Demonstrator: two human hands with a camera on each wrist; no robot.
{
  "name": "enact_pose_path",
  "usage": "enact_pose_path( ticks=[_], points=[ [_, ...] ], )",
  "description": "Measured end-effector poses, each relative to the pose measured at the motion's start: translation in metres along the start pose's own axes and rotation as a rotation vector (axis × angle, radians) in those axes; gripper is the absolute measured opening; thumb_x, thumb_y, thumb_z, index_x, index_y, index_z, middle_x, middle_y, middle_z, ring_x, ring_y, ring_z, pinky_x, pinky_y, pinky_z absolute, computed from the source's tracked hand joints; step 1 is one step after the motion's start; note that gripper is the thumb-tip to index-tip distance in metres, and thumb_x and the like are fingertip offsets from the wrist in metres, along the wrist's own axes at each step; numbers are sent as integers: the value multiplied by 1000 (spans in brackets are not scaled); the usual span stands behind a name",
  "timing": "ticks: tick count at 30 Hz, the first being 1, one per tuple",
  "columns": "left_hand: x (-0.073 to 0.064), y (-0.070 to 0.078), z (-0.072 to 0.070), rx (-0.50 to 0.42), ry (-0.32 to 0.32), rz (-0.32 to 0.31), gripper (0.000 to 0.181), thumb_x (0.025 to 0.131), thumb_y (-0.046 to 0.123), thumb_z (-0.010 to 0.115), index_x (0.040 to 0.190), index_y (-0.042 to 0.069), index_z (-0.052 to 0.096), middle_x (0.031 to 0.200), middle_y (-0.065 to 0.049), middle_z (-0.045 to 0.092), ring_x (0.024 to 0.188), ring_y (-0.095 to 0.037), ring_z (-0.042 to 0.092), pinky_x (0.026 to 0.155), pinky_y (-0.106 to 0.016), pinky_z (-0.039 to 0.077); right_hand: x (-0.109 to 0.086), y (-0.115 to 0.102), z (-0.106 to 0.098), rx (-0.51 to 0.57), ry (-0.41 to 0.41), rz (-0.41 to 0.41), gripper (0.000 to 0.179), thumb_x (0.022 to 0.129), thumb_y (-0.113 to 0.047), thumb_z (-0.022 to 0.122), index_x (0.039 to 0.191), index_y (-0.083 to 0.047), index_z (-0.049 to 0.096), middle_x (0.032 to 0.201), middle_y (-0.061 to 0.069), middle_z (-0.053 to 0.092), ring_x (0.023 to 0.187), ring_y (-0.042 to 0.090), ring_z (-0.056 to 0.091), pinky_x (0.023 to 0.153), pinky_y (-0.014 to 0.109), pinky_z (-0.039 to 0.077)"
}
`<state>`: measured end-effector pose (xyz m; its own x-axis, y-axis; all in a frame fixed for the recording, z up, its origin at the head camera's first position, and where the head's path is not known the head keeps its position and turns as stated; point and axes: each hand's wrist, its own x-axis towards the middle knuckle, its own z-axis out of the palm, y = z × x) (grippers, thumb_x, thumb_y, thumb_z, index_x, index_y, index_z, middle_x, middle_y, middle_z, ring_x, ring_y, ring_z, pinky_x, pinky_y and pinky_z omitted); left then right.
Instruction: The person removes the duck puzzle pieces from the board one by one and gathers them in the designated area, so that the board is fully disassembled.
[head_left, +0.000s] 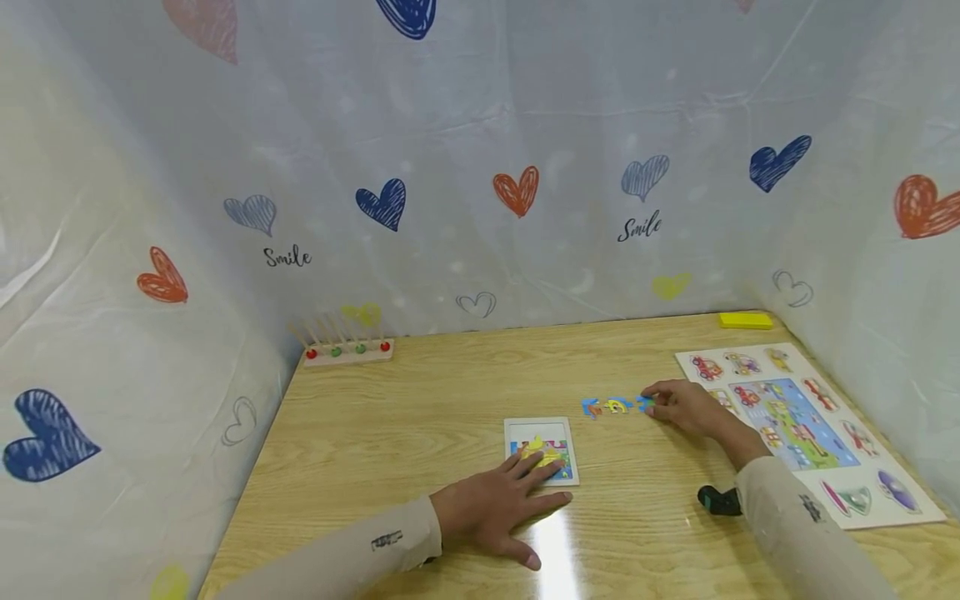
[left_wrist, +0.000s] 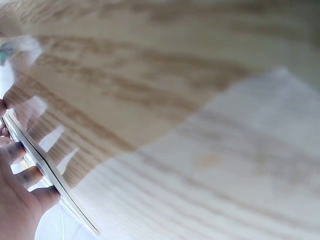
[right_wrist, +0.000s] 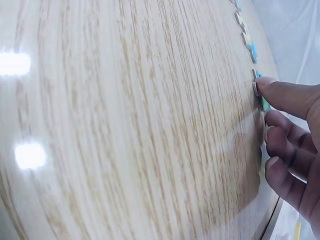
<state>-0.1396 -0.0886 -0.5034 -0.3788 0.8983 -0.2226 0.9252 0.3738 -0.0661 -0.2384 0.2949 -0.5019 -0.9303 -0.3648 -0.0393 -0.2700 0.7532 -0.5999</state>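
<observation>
My left hand [head_left: 491, 510] lies with fingers spread, its fingertips resting on a small white-framed jigsaw puzzle [head_left: 536, 429]. Several coloured pieces fill the lower part of that frame, partly hidden under the fingers; the upper part shows bare white. In the left wrist view, fingers [left_wrist: 47, 197] touch the board's edge. To the right, my right hand [head_left: 692, 410] pinches a blue-and-green puzzle piece [head_left: 644, 403] at the table surface. The right wrist view shows the thumb [right_wrist: 287, 97] against this piece. Two loose pieces, one blue-and-orange [head_left: 592, 408] and one yellow-and-blue [head_left: 618, 406], lie in line beside it.
A large picture puzzle board [head_left: 810, 492] covers the table's right side, under the right forearm. A black object [head_left: 718, 501] shows by the right cuff. At the back stand a wooden peg rack [head_left: 348, 354] with beads, left, and a yellow block [head_left: 746, 321], right.
</observation>
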Motion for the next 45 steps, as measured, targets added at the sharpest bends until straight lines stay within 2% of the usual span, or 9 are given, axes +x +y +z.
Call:
enact_pose_path(
  ticks=[8, 15, 22, 29, 32, 37, 41, 45],
  points=[
    [0, 1, -6, -6, -22, 1, 90, 91, 82, 30, 163, 31, 10, 170, -10, 4, 156, -35, 11, 124, -50, 20, -1, 3, 0, -13, 16, -23, 29, 95, -15, 70, 119, 1, 70, 93, 7, 67, 82, 13, 58, 72, 31, 48],
    [0, 1, -10, -68, -48, -13, 90, 91, 81, 34, 163, 32, 8, 170, -9, 3, 156, -35, 10, 124, -50, 20, 1, 0, -1, -16, -6, -26, 30, 96, -16, 69, 120, 2, 69, 94, 6, 67, 82, 13, 57, 71, 31, 47],
    [2, 1, -12, -113, -55, -25, 83, 95, 78, 26, 162, 34, 11, 170, -7, 5, 156, -33, 11, 124, -49, 19, 0, -1, -3, -11, -15, -18, 31, 97, -16, 68, 122, 1, 68, 94, 6, 67, 82, 14, 58, 71, 31, 47],
    [8, -2, -18, -154, -133, -62, 80, 96, 76, 26, 162, 33, 13, 171, -3, 5, 156, -31, 12, 125, -46, 21, -1, -4, -3, 13, 34, -25, 31, 99, -13, 63, 127, 2, 64, 90, 5, 63, 62, 9, 48, 56, 27, 41],
    [9, -3, -20, -162, -143, -67, 79, 96, 75, 28, 162, 33, 15, 170, -2, 7, 156, -31, 14, 124, -45, 23, -2, -7, -4, 17, 43, -26, 31, 100, -12, 62, 128, 1, 63, 90, 4, 63, 59, 7, 46, 54, 26, 40],
    [8, -3, -21, -108, -107, -51, 79, 96, 75, 31, 161, 31, 21, 169, -5, 15, 154, -30, 21, 123, -48, 25, -2, -15, -6, 46, 17, -28, 32, 100, -11, 60, 130, 2, 61, 90, 5, 64, 58, 8, 45, 53, 26, 40],
    [5, 1, -19, -57, -57, -11, 78, 96, 74, 34, 160, 29, 26, 167, -9, 22, 152, -32, 26, 120, -52, 28, 0, -20, -6, 64, -2, -24, 34, 100, -12, 60, 131, 2, 60, 90, 5, 64, 59, 10, 48, 54, 26, 43],
    [0, 7, -17, -25, -27, 9, 78, 96, 74, 34, 159, 28, 27, 166, -11, 25, 151, -32, 30, 118, -49, 34, 2, -28, -6, 89, -15, -33, 35, 101, -12, 61, 132, 2, 59, 91, 7, 65, 60, 16, 55, 54, 27, 47]
  ],
)
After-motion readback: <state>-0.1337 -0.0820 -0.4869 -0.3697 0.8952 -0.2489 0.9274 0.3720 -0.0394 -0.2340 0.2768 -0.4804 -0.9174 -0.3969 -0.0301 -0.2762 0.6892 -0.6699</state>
